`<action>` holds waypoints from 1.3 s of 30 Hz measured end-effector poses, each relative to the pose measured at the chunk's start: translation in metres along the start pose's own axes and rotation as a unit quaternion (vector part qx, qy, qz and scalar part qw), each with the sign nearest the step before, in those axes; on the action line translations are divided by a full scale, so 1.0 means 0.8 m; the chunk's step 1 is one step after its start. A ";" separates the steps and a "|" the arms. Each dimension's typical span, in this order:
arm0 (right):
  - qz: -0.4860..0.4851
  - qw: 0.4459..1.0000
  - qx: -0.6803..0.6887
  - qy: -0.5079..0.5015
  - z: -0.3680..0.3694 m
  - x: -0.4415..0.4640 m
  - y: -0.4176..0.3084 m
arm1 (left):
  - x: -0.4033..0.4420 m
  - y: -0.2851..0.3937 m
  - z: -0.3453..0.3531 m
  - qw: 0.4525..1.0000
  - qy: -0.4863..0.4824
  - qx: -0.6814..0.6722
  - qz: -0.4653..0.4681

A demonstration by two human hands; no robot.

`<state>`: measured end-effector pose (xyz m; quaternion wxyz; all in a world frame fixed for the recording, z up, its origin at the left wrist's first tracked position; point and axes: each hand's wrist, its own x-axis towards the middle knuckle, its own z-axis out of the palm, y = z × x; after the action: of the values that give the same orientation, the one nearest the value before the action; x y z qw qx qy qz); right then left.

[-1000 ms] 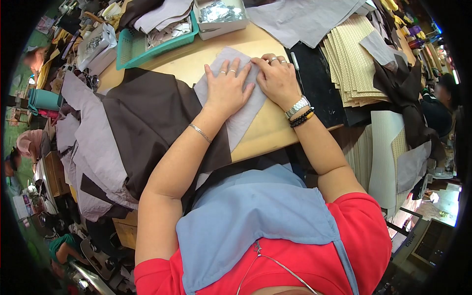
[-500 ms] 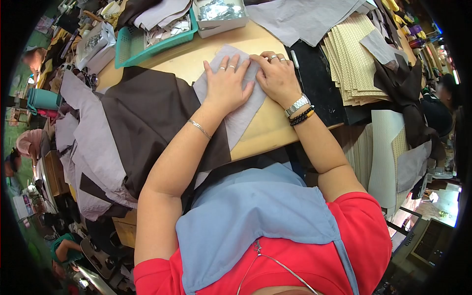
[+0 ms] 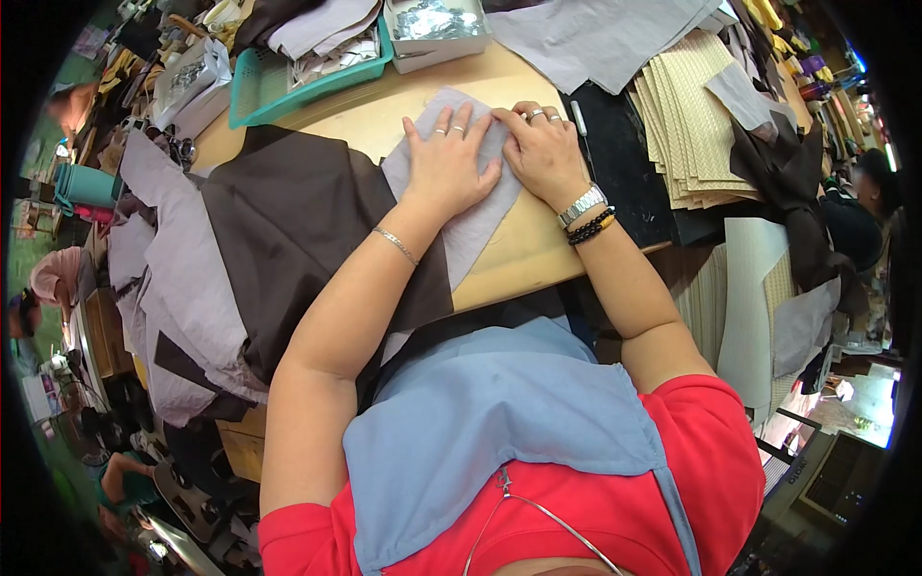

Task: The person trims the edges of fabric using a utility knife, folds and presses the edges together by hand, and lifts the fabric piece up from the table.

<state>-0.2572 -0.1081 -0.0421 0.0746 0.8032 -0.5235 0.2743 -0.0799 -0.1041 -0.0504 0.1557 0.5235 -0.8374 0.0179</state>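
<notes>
My left hand [image 3: 449, 168] lies flat with its fingers spread on a pale grey piece of cloth [image 3: 468, 248]. This piece looks like the light back side of a dark brown sheet [image 3: 288, 206], though I cannot tell for sure. At the cloth's upper right edge, my right hand [image 3: 545, 158] has its fingers curled and the index fingertip and thumb close together on the edge. The fingertips partly hide what they grip. The brown sheet spreads under my left forearm and hangs over the front edge of the wooden table [image 3: 523, 252].
A green basket [image 3: 317, 99] with pale scraps and a white box of shiny metal pieces [image 3: 437, 24] stand at the back. A pen [image 3: 578, 117] lies on a black mat [image 3: 624, 163]. Patterned cream sheets [image 3: 687, 120] are stacked at right. People sit farther off.
The view has shifted very slightly. Both hands stay in nearly the same place on the grey cloth, with hardly any change in the fingers.
</notes>
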 end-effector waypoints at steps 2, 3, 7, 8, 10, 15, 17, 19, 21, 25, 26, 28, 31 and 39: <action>0.007 1.000 -0.004 -0.005 0.002 0.000 0.001 | -0.002 0.001 0.003 1.000 0.008 0.010 0.005; 0.010 1.000 -0.008 -0.003 0.002 -0.001 0.001 | -0.004 0.001 0.002 1.000 0.006 0.013 0.007; 0.026 1.000 -0.006 0.000 -0.001 -0.002 -0.001 | -0.012 0.000 -0.006 0.999 -0.007 0.032 0.013; 0.030 1.000 -0.001 0.000 -0.002 -0.001 -0.001 | -0.013 -0.001 -0.008 0.999 -0.012 0.038 0.014; -0.017 0.999 0.039 0.015 -0.004 0.000 0.000 | -0.015 -0.002 -0.008 0.999 -0.008 0.036 0.012; -0.063 0.992 0.110 0.002 0.005 -0.001 0.005 | -0.015 -0.002 -0.006 1.000 0.003 0.030 0.009; -0.038 0.994 0.105 -0.016 0.005 -0.002 0.005 | -0.016 -0.002 -0.006 0.999 0.002 0.034 0.008; -0.028 0.993 0.109 -0.025 0.008 -0.002 0.006 | -0.018 -0.002 -0.010 0.999 0.001 0.047 0.015; -0.032 0.994 0.106 -0.025 0.009 -0.002 0.008 | -0.022 -0.003 -0.014 0.998 0.001 0.056 0.022; -0.053 0.994 0.094 -0.020 0.006 -0.002 0.006 | -0.036 -0.006 -0.022 0.998 -0.001 0.061 0.027; -0.056 0.994 0.092 -0.022 0.004 -0.003 0.006 | -0.040 -0.006 -0.024 0.998 -0.002 0.059 0.026; -0.052 0.993 0.094 -0.041 0.006 -0.005 0.007 | -0.049 -0.005 -0.030 0.998 -0.014 0.052 0.020; -0.069 0.993 0.071 -0.063 0.004 -0.003 0.011 | -0.057 -0.004 -0.040 0.999 -0.018 0.043 0.011; -0.145 0.984 -0.015 -0.105 -0.003 -0.001 0.011 | -0.087 -0.002 -0.051 0.999 -0.024 0.024 -0.022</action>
<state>-0.2659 -0.1108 -0.0420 0.0698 0.8937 -0.4106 0.1669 -0.0402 -0.0365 -0.0311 0.1231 0.5457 -0.8286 0.0223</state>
